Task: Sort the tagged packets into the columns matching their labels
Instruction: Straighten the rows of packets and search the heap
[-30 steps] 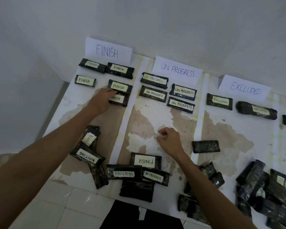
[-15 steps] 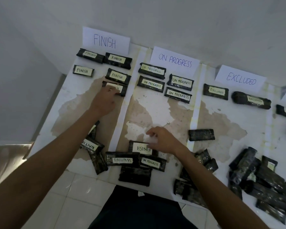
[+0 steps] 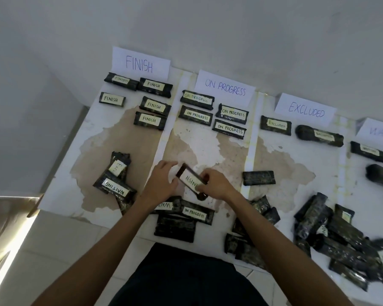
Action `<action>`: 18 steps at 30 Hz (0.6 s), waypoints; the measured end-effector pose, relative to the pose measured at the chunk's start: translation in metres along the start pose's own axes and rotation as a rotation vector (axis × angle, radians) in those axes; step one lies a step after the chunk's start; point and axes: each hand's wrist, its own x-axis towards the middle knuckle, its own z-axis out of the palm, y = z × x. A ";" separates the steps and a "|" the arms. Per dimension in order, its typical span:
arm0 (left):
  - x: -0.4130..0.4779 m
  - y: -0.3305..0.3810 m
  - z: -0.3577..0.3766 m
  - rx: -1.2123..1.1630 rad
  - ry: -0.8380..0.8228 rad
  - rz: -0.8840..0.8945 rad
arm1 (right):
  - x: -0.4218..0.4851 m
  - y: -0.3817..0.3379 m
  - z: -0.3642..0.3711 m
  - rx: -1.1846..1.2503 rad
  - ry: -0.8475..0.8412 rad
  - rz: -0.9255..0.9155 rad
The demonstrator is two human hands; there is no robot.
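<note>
A dark packet tagged FINISH (image 3: 190,179) is lifted off the board, held between my left hand (image 3: 160,184) and my right hand (image 3: 216,186), each gripping one end. At the back stand paper signs: FINISH (image 3: 140,64), ON PROGRESS (image 3: 224,88), EXCLUDED (image 3: 305,109). Several FINISH packets (image 3: 149,120) lie under the first sign, several ON PROGRESS packets (image 3: 196,115) under the second, and two EXCLUDED packets (image 3: 275,125) under the third. Unsorted near me: a WAITING packet (image 3: 116,188) and an ON PROGRESS packet (image 3: 195,214).
A heap of dark packets (image 3: 332,235) fills the board's right front. One untagged-side packet (image 3: 258,178) lies alone in the EXCLUDED column. A fourth sign (image 3: 377,131) and packets sit at the far right edge. The board (image 3: 62,191) ends left at a tiled floor.
My left hand left the FINISH column and came back to the front. My right hand picked up the FINISH packet from the front pile; both hands now hold it.
</note>
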 end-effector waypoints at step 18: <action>0.004 0.033 -0.018 -0.203 0.220 -0.248 | -0.005 -0.045 0.019 0.351 0.065 -0.208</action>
